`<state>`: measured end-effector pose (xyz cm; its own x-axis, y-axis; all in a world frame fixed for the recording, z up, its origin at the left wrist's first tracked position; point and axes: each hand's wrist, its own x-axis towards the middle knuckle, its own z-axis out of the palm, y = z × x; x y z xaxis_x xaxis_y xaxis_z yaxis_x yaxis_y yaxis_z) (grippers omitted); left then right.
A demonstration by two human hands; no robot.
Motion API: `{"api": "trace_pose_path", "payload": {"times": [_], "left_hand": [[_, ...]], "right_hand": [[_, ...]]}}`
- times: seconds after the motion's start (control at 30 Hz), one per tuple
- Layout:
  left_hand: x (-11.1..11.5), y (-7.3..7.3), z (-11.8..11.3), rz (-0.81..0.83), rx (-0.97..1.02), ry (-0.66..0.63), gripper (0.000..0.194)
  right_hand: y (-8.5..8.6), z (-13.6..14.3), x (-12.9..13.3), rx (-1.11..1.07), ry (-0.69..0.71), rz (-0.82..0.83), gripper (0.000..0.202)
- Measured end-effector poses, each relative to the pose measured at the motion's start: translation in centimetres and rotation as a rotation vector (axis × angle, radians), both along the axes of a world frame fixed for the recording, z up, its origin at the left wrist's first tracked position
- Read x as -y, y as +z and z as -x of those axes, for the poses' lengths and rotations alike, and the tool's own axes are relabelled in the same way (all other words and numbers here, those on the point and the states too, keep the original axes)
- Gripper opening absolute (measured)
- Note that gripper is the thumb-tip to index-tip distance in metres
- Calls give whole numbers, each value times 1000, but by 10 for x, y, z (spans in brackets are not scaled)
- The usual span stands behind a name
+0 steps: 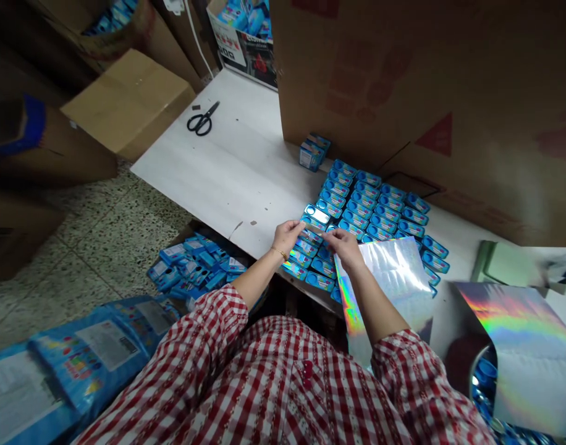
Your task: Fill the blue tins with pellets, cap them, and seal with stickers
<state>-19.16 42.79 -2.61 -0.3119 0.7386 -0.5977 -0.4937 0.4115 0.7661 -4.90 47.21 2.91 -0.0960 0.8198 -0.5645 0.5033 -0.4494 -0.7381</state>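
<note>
My left hand [287, 237] and right hand [344, 247] meet low over the desk [246, 157], the fingers of each closed to a pinch. Between them I hold a thin strip [313, 232], too small for me to make out clearly. Right under my fingers, and spreading beyond them and to the right, lie rows of small blue boxes [356, 214]; one box with a bright silver top [317, 214] sits just past my fingertips. A shiny sheet [397, 266] lies beneath my right forearm, and a second sheet [533, 352] is farther right. Well beyond my left fingers rest black scissors [203, 120]. Nearer me, down to the left of my left hand, is a pile of blue packs [194, 262].
</note>
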Motion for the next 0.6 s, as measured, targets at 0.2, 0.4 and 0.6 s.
{"api": "trace_pose_path", "payload": {"times": [0.2,0.4,0.6], "left_hand": [[-25,-33,19,42,-304,-22,20],[-32,-48,20,133,-324,-88,16],[-33,-54,13,171,-228,-81,21]], "right_hand": [[-26,26,-12,353,83,-189,24],[-32,32,-22,551,220,-193,25],[-19,35,-18,829,382,-219,28]]}}
